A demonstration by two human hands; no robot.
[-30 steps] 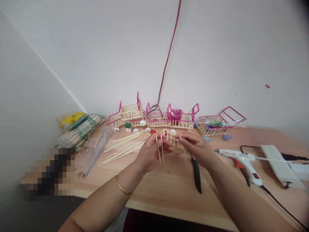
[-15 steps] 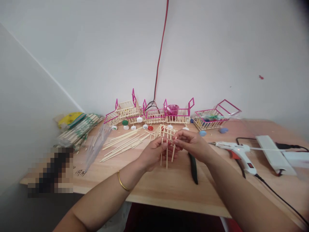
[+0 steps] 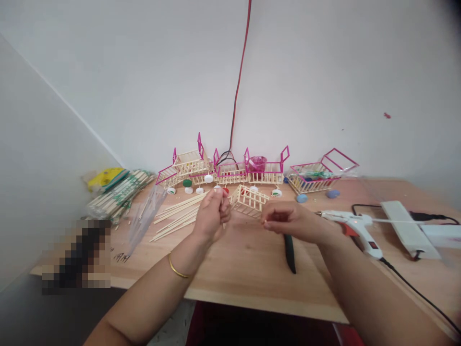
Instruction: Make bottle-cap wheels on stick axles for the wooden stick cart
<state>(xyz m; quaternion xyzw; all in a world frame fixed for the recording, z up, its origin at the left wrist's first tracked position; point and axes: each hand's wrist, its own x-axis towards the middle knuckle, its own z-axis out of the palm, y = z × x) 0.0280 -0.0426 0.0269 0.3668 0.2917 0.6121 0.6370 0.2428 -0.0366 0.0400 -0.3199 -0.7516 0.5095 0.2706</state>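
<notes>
My left hand is closed, its thumb against the curled fingers, above the near ends of the loose sticks. Anything inside it is hidden from me. My right hand has its fingertips pressed together in a pinch, and what they hold is too small or covered to make out. Between the two hands, and a little behind them, a small open frame of pale wooden sticks stands tilted on the table. Its right end lies close to my right fingers. Several pale loose sticks lie to the left of my left hand.
Stick carts with pink rims and bottle-cap wheels line the wall. A white glue gun and a white power strip lie right. A black curved object is near my right wrist. Bagged sticks lie left.
My hands have come apart, the left one moving left and closing up. The sticks that hung down between my fingers no longer show. The small frame has stayed about where it was.
</notes>
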